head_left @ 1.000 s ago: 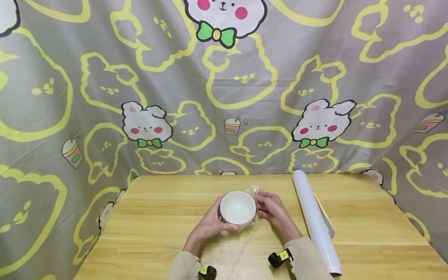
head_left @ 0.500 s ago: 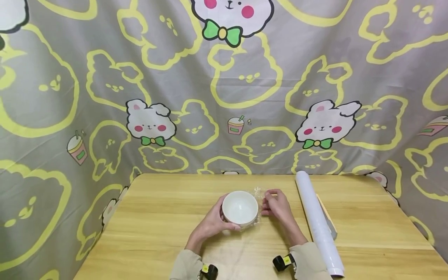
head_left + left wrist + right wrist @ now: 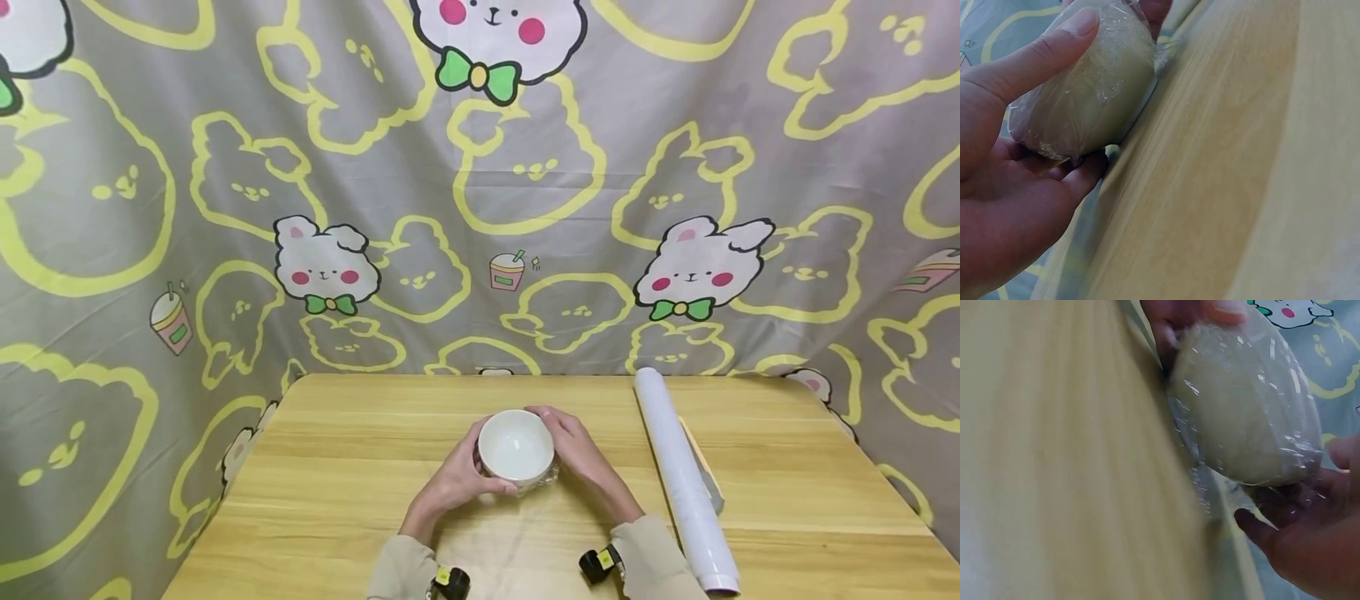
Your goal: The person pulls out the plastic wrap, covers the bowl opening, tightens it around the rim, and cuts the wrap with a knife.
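Observation:
A white bowl [image 3: 516, 447] is held up over the table, with clear plastic wrap [image 3: 1107, 87] clinging to its outside in the left wrist view. My left hand [image 3: 457, 471] grips it from the left, thumb along the near side and fingers round beneath. On the other side my right hand [image 3: 576, 446] curves round the bowl's far right side. From the right wrist, the fingers [image 3: 1260, 528] lie under the wrapped bowl and the thumb is beside it. Loose, crinkled film hangs off the near right side of the bowl.
To the right a long white roll of plastic wrap [image 3: 686, 483] lies lengthwise on the wooden table [image 3: 337, 483]. A flat thing with a yellowish edge and grey end [image 3: 708, 479] is partly hidden behind it. A patterned grey curtain [image 3: 420, 183] hangs behind and at the sides.
My right hand has drawn away to the right with the film's loose edge, then come back against the bowl's far right side. My left hand keeps its hold on the bowl.

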### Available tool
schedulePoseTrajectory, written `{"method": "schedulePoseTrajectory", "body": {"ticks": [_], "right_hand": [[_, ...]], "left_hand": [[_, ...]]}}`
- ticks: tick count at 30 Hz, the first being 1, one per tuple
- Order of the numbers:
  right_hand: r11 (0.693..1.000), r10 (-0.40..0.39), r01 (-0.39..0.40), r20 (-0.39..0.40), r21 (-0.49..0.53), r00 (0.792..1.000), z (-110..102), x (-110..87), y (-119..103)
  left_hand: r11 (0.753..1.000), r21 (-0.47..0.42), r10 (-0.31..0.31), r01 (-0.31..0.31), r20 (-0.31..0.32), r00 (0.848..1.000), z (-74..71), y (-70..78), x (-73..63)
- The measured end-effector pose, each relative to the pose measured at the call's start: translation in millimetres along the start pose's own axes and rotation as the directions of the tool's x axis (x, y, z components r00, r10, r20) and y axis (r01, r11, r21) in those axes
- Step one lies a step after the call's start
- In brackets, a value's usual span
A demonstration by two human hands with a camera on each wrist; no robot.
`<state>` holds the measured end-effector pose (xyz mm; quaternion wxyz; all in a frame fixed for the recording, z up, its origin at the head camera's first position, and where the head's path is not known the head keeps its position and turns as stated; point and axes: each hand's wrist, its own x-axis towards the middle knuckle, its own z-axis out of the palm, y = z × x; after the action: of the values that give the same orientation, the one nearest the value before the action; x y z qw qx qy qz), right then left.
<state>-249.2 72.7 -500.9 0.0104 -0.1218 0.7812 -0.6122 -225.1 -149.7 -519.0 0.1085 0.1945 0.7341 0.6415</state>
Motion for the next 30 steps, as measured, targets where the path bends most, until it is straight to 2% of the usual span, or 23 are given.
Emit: {"method": "schedulePoseTrajectory", "body": {"ticks": [4,9,10,12,14,17,22,24,27,30], "right_hand": [[0.993,0.057,-0.056,-0.002,0.101,0.998,6.0,-4.5,6.3],[0.959,0.088,-0.111,0.098,0.262,0.991,8.6,-12.3,7.5],[0.958,0.088,-0.111,0.096,0.265,0.991,8.2,-14.0,6.8],[0.962,0.085,-0.096,0.052,0.256,0.995,7.0,-17.5,5.7],[0.977,0.07,-0.064,-0.026,0.204,0.997,5.8,-21.1,4.3],[0.992,0.037,-0.022,-0.124,0.122,0.992,6.0,-24.6,4.5],[0.999,-0.049,0.046,-0.212,-0.018,0.976,10.2,-26.3,9.8],[0.998,-0.057,0.05,-0.231,-0.039,0.971,11.4,-26.6,12.5],[0.998,-0.042,0.032,-0.219,-0.049,0.975,10.5,-27.4,13.2],[0.998,-0.012,0.0,-0.206,-0.06,0.979,4.8,-28.2,8.0]], "left_hand": [[1.0,0.008,-0.002,0.002,-0.007,1.0,0.1,0.7,1.2],[1.0,0.021,-0.004,0.004,-0.03,1.0,-1.0,2.4,-0.1],[1.0,0.023,-0.005,0.005,-0.033,0.999,-0.8,2.5,-0.4],[1.0,0.02,-0.003,0.004,-0.034,0.999,-0.1,2.3,-0.4],[1.0,0.025,-0.004,0.005,-0.04,0.999,0.6,2.2,-0.2],[0.999,0.032,0.007,-0.005,-0.06,0.998,1.5,2.1,-0.4],[1.0,0.0,0.017,-0.017,-0.063,0.998,4.0,0.3,0.4],[1.0,-0.006,0.018,-0.019,-0.059,0.998,5.7,-0.7,1.1],[1.0,0.006,0.028,-0.028,-0.069,0.997,8.8,-0.4,1.7],[0.998,0.051,0.041,-0.036,-0.09,0.995,12.4,1.8,1.8]]}}
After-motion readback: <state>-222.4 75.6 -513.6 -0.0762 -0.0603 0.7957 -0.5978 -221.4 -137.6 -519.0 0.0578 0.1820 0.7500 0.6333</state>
